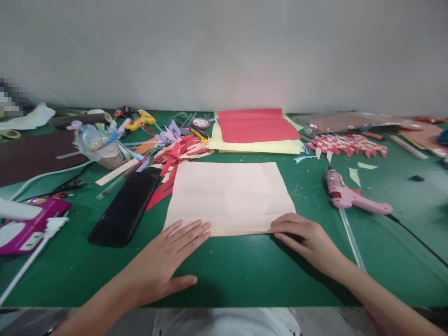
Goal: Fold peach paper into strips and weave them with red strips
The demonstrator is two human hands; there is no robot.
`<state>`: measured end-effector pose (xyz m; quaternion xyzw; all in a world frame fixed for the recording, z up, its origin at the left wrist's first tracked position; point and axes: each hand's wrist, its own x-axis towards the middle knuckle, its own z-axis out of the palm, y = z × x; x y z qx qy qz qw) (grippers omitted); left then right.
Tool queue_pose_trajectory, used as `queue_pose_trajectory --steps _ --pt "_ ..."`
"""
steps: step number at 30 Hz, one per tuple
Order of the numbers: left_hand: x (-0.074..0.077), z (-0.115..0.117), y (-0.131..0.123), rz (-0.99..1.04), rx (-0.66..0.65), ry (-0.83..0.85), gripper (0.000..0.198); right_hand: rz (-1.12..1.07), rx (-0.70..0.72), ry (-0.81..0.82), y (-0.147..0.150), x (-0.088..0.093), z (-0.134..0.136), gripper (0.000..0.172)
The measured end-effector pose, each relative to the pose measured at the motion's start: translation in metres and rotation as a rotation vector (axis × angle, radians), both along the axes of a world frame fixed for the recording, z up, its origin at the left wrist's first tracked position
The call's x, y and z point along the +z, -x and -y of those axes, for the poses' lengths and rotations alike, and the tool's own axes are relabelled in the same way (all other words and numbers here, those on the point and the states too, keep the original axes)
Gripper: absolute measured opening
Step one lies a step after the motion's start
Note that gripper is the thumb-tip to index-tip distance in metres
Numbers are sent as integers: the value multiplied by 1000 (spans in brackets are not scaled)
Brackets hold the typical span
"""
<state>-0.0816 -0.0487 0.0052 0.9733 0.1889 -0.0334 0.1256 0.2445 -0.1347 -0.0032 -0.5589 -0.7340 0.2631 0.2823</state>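
Note:
A pale peach sheet of paper (229, 196) lies flat on the green table (245, 275) in front of me. My left hand (168, 259) rests flat with fingers stretched out, its fingertips on the sheet's near left edge. My right hand (304, 238) presses down at the sheet's near right corner, fingers together and pointing left along the folded near edge. Neither hand holds anything.
A black case (124, 210) lies left of the sheet, with red and white paper strips (178, 156) behind it. A pink glue gun (346, 196) lies to the right. Red paper (255, 125) on yellow sheets sits behind. A woven red-white strip (346, 144), a cup of scraps (101, 147) and a purple device (28, 224) are around.

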Motion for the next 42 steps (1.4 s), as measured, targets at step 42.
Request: queue_pose_trajectory --steps 42 --pt "-8 56 -47 80 330 -289 77 186 -307 18 10 -9 7 23"
